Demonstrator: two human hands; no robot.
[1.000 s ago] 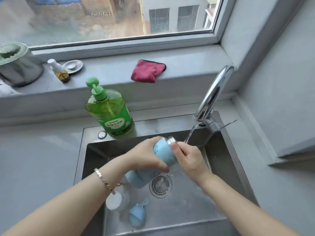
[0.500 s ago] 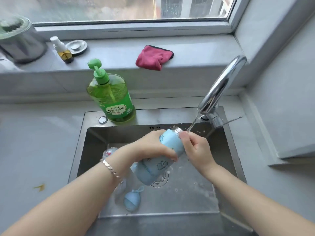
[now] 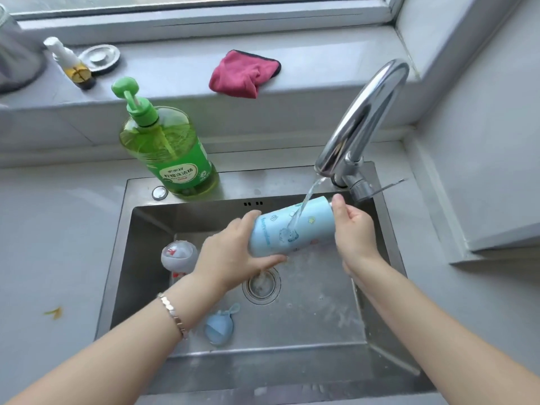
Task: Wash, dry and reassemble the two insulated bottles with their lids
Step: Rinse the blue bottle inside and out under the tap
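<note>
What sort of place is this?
Probably a home kitchen: a stainless steel sink under a window, its chrome faucet running onto a blue insulated bottle, a green dish-soap pump bottle on the sink's rim, a red cloth on the windowsill.

Blue bottle (image 3: pixel 287 232) nearly horizontal; pale bottle (image 3: pixel 178 255), blue lid (image 3: pixel 219 327) on sink floor (image 3: pixel 309 317)
</note>
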